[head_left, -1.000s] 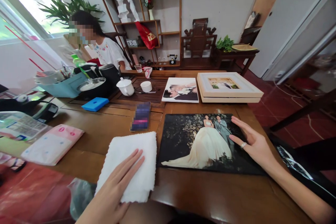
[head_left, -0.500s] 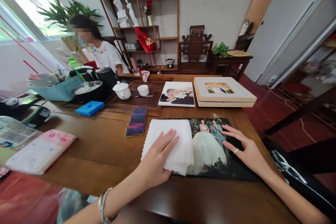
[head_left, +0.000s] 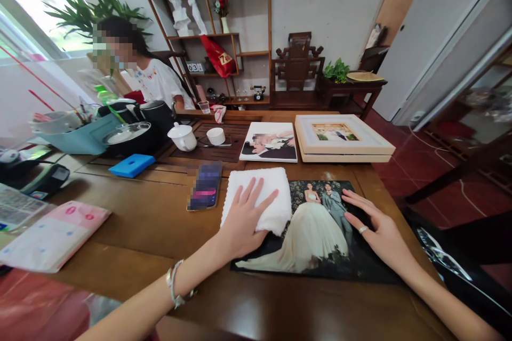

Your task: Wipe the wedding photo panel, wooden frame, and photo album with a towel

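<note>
A large dark photo print (head_left: 316, 234) of a couple in wedding clothes lies flat on the wooden table in front of me. Over its upper left part is a folded white cloth (head_left: 276, 173) with a scalloped edge, reaching past the print onto the table. My left hand (head_left: 246, 224) rests flat on the cloth, fingers spread, the thumb by the cloth's near edge. My right hand (head_left: 376, 229), with a ring on one finger, touches the right side of the print with its fingers extended and holds nothing.
A phone (head_left: 205, 186) lies left of the cloth. Behind the print are a smaller photo panel (head_left: 268, 144) and boxed frames (head_left: 344, 141). A teapot (head_left: 183, 137), blue block (head_left: 132, 165) and pink-white packet (head_left: 56, 234) stand further left. Another person (head_left: 160, 77) sits across the table.
My left hand has pushed the white cloth away from me, uncovering the print's lower left part. My left fingers are spread wider. The right hand stays in nearly the same place on the print.
</note>
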`<state>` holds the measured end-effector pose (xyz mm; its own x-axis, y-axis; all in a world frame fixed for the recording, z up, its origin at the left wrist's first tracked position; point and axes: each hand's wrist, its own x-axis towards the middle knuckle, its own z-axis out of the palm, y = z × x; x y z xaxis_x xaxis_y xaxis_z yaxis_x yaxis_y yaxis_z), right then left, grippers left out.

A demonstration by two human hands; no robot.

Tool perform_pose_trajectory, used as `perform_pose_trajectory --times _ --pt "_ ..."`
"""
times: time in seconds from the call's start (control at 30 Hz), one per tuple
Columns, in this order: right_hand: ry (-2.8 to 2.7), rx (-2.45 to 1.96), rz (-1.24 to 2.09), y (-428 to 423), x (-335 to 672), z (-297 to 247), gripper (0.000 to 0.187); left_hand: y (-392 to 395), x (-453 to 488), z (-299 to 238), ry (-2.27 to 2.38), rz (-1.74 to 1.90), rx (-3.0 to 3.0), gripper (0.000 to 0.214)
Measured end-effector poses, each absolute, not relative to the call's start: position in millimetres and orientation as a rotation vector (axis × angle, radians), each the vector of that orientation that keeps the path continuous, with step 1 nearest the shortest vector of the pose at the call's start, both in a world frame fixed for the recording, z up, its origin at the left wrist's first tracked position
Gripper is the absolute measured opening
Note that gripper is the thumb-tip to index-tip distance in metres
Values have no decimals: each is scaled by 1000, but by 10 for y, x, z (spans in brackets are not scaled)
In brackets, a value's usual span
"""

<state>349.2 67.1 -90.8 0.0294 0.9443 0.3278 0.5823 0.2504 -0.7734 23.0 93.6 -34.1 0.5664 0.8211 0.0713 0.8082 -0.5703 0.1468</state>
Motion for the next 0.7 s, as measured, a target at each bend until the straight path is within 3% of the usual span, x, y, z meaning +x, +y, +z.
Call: perform_pose_trajectory --times 0.17,0.3,0.43,0.6,0.7 --pt "-1649 -1453 534 661 3493 -896 35 166 222 -443 1323 123 2775 109" --pt "-1645 -1458 543 656 3478 -892 35 -176 232 -547 1315 127 2878 110" --pt "-1662 -1480 481 672 3431 -889 33 173 266 -368 1310 38 2689 109" --pt "-1724 -1446 413 711 3381 -868 32 971 322 -183 1405 51 2616 79" --pt "-1724 -1436 399 719 3368 -859 33 1295 339 -228 1449 106 2643 73"
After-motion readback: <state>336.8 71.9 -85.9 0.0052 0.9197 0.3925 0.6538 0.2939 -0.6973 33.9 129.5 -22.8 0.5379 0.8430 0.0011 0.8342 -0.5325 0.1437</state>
